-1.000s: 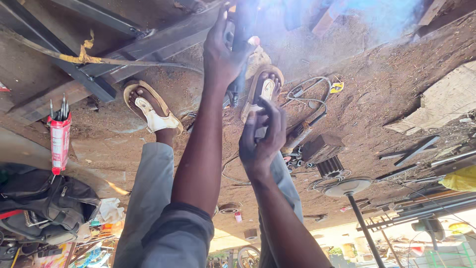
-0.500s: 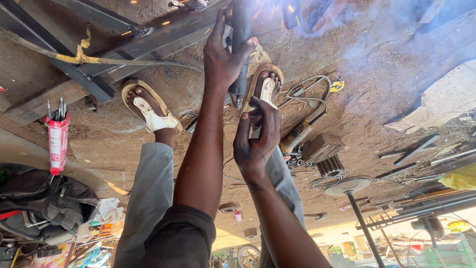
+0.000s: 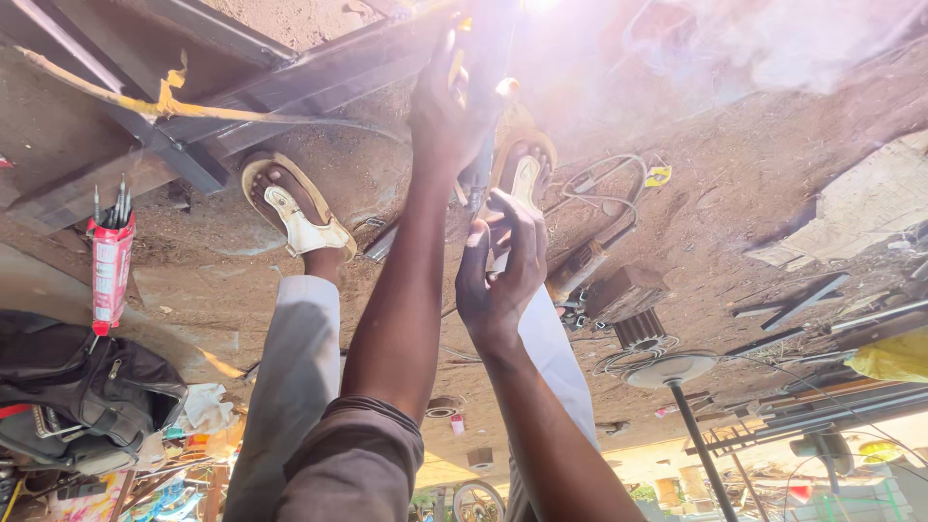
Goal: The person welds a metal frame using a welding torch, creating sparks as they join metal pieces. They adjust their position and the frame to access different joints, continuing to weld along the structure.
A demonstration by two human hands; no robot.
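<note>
The view is upside down, with the dirt ground overhead. My left hand reaches to a dark steel frame and grips a dark welding holder, its tip lost in white glare and smoke. Below it, my right hand hovers with fingers curled and apart, nothing visible in it, just in front of my right sandalled foot. Further left, my left sandalled foot stands on the ground.
A red pack of welding rods and a black bag are at the left. A yellow cable runs along the frame. An angle grinder, coiled wires, a fan stand and metal bars lie at the right.
The glare and smoke at the holder's tip have grown much brighter. My right hand has drifted slightly lower and its fingers have spread. My left hand stays at the frame.
</note>
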